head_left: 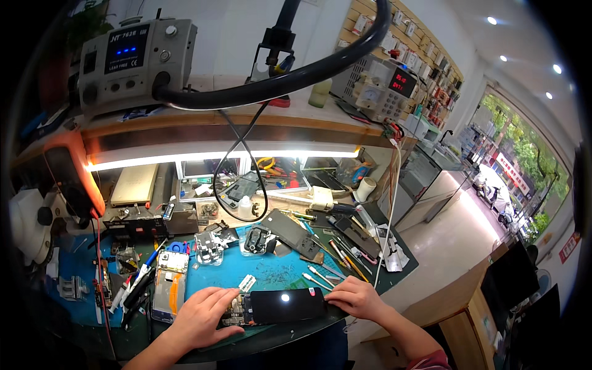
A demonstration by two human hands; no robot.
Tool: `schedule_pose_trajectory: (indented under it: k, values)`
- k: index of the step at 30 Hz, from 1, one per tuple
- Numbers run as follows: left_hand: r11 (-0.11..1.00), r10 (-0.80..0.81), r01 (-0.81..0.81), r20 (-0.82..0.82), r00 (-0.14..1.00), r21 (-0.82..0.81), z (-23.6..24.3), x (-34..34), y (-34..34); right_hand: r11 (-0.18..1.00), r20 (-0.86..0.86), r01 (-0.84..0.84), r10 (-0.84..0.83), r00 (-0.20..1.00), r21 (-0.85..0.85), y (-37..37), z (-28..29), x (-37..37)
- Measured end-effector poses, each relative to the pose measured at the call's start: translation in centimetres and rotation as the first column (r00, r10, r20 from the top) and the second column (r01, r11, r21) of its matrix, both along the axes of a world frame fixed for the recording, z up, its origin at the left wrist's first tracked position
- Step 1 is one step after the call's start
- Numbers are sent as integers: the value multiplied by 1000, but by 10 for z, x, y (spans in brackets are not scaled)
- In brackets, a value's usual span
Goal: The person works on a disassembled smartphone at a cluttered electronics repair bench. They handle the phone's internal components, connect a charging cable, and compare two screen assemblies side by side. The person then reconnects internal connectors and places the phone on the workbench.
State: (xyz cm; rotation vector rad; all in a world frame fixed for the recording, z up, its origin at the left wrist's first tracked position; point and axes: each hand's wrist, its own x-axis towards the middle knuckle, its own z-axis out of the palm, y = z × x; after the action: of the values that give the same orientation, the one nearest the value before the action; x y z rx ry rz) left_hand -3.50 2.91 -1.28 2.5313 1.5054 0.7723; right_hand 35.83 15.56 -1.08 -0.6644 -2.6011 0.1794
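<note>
An opened phone lies at the bench's front edge, its black screen (287, 306) face up and reflecting a light. Bare circuit parts (236, 310) show at its left end. My left hand (200, 317) rests there with fingers stretched out and thumb apart, touching that end. At the phone's right end my right hand (357, 298) has its fingers pinched together; what is between them is hidden. A thin white cable (394, 185) runs down behind the right hand. Just above the phone sits a small white perforated piece (247, 283) on the blue mat (216, 277).
Left of my hand lies another opened phone (169, 287) with orange tape. White-tipped cables (319, 277), tweezers and screwdrivers (345, 256) crowd the right. Small clear boxes (254, 239) of parts stand behind. An orange multimeter (74, 176) stands left; a black hose (277, 86) arches overhead.
</note>
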Motion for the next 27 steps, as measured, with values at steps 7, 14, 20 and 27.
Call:
schedule_pose_trajectory:
  k: [7,14,20,27]
  values:
    - [999,21,-19,56,998,-38,-4,1,0,1000,-2,3,-2,1000,28,1,-5,7]
    - [998,41,-37,61,997,-57,0,-1,-7,998,-12,37,-36,999,56,7,-3,17]
    - [994,35,-25,87,996,-102,-6,-3,2,895,-31,443,-442,896,44,8,4,14]
    - [999,35,-37,97,995,23,-7,-7,-5,981,-57,-126,118,991,-145,8,45,-83]
